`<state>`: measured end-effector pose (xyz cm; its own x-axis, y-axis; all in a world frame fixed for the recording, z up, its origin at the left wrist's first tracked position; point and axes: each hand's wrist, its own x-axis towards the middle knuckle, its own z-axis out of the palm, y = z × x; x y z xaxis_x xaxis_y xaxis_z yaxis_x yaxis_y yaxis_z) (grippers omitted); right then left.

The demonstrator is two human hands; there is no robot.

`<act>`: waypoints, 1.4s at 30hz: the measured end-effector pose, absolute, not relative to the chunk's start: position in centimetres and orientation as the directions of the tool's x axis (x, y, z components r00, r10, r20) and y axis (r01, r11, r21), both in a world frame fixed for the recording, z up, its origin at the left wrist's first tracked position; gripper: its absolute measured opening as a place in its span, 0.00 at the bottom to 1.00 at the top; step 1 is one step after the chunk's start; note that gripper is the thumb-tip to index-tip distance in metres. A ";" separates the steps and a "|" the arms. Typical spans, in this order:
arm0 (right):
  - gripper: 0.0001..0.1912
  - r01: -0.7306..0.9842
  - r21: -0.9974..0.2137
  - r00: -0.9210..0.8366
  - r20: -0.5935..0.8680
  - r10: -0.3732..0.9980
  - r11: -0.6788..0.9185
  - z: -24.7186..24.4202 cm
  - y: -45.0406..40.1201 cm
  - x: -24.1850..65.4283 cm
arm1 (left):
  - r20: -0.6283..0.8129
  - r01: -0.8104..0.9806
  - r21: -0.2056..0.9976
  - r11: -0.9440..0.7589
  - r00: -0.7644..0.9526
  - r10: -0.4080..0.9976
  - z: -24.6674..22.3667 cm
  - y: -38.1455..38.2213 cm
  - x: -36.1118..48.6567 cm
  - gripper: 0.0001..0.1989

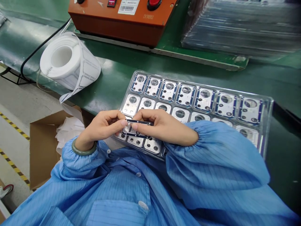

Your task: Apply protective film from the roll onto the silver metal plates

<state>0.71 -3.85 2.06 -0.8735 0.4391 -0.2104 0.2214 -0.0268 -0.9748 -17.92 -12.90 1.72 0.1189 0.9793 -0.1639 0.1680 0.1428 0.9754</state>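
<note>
At the centre, above the near-left part of a clear tray point(268, 125), a thin dark blue frame point(137, 135) is pinched between thumb and fingers of both the left hand point(103, 125) and the right hand point(162, 125); whether it encloses a plate is hard to tell. Being so slim and held by the fingertips, it could bend or slip and scratch the silvery plates point(186, 94) below. The loose right sleeve point(216, 150) overlaps the tray's near side toward 4 o'clock, so a sweep of that arm might drag plates out of their pockets. At 10 o'clock, a white roll point(89, 67) trails its strip point(81, 80) off the bench edge; a tug could tip or unwind it. At 12 o'clock, an orange box point(117, 28) carries a white label point(127, 7) with a barcode, its print too small to read; the faint lettering beside it is illegible, and no brand is certain.
</note>
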 end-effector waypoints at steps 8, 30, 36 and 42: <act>0.17 0.208 -0.966 -0.845 -0.257 0.469 -0.153 2.3 -3.8 0.8 | -0.096 0.102 0.990 0.101 -0.045 0.994 0.9 -13.2 -18.0 0.15; 0.02 0.158 -0.936 -0.802 -0.308 0.512 -0.315 1.8 -3.9 0.7 | 0.026 0.182 0.983 0.014 -0.215 0.976 0.5 -12.9 -18.6 0.12; 0.08 -0.001 -0.964 -0.572 -0.218 0.791 -0.267 1.2 -3.7 0.3 | 0.139 0.536 0.842 -0.057 -0.114 0.984 1.8 -9.6 -19.6 0.12; 0.07 0.009 -0.979 -0.453 -0.184 0.872 -0.202 0.9 -3.3 0.4 | 0.062 0.882 0.417 -0.221 0.215 0.975 1.7 -5.7 -19.3 0.10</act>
<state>0.45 -3.32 0.92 -0.4532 0.8723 -0.1838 0.0086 -0.2019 -0.9794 -19.31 -5.74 1.73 0.2147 0.9747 0.0615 0.8817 -0.2205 0.4172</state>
